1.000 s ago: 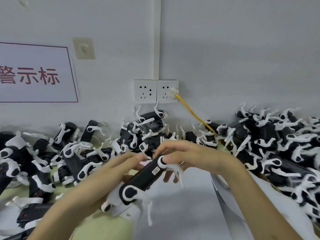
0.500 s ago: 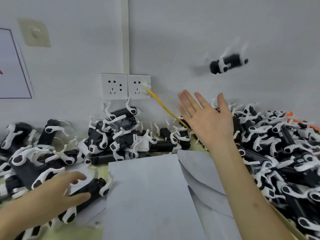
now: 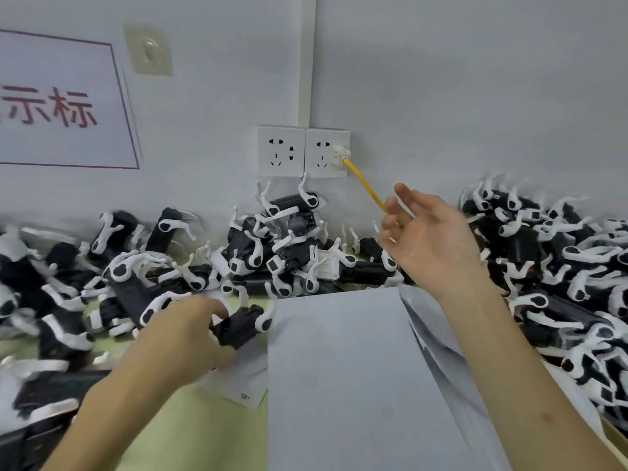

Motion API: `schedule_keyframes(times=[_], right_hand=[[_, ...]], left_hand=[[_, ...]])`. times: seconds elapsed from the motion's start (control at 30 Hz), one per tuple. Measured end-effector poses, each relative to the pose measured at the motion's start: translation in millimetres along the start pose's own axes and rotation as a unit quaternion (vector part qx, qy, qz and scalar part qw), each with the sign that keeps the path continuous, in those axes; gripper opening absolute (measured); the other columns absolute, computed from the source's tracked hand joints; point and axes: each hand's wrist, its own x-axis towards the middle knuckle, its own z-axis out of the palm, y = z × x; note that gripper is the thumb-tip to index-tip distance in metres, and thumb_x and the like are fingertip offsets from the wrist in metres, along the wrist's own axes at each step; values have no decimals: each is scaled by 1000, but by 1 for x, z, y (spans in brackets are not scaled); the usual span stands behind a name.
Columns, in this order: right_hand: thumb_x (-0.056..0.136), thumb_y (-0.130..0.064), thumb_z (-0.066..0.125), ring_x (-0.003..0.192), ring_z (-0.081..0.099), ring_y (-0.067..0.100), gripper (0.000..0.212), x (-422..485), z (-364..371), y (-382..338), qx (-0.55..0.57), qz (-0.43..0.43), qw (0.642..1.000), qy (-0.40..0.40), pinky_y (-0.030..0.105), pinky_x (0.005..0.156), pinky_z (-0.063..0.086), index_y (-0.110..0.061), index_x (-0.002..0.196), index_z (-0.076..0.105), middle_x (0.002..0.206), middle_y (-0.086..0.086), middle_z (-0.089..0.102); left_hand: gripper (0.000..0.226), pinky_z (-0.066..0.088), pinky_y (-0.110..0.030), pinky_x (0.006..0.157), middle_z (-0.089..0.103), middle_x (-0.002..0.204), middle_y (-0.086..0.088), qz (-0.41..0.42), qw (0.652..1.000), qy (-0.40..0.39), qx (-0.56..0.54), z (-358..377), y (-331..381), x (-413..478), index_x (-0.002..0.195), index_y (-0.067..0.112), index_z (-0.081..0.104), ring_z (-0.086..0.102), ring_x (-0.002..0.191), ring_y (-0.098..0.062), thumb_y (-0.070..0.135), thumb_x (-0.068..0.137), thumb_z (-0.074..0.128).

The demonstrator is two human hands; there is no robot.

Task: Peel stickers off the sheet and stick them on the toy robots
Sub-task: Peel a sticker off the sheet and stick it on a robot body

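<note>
My left hand (image 3: pixel 185 334) grips a black toy robot with white legs (image 3: pixel 243 322) at the near edge of the left pile, low over the table. My right hand (image 3: pixel 428 239) hangs in the air above the sheets, fingers loosely curled and holding nothing. A small backing sheet with one sticker left on it (image 3: pixel 243 385) lies just under the left hand. A large grey-white sheet (image 3: pixel 350 385) covers the table's middle.
Piles of black-and-white toy robots fill the left (image 3: pixel 68 283), the back centre (image 3: pixel 285 246) and the right (image 3: pixel 560 266). Two wall sockets (image 3: pixel 302 151) hold a plug with a yellow cable (image 3: pixel 367 188). More paper (image 3: pixel 441 351) lies under the right forearm.
The toy robot thrown by my right hand is gone from the air. My right hand has dropped and curled slightly. My left hand has closed round a robot in the left pile.
</note>
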Motion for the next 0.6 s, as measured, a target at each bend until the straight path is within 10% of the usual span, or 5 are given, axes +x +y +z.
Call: schedule_keyframes(times=[0.2, 0.43, 0.6], right_hand=[[92, -22, 55, 63, 58, 16, 23, -2, 13, 12, -28, 11, 999, -21, 24, 61, 49, -16, 84, 76, 82, 1, 65], [91, -26, 58, 78, 66, 18, 21, -8, 30, 34, -222, 18, 967, -127, 27, 70, 49, -17, 105, 71, 96, 4, 72], [87, -22, 63, 124, 63, 13, 48, -18, 41, 46, -368, -74, 908, -186, 32, 95, 52, -31, 134, 62, 134, -9, 66]], left_hand=[[35, 46, -18, 56, 71, 77, 16, 5, 956, 123, -265, -23, -9, -3, 106, 39, 72, 68, 65, -3, 21, 78, 81], [41, 60, -25, 75, 76, 119, -5, 64, 759, -52, -646, -27, 16, -17, 116, 21, 77, 74, 104, -16, 11, 77, 83], [37, 60, -28, 81, 75, 112, -5, 47, 780, -141, -609, -35, 24, -13, 118, 16, 78, 72, 87, -5, 13, 81, 76]])
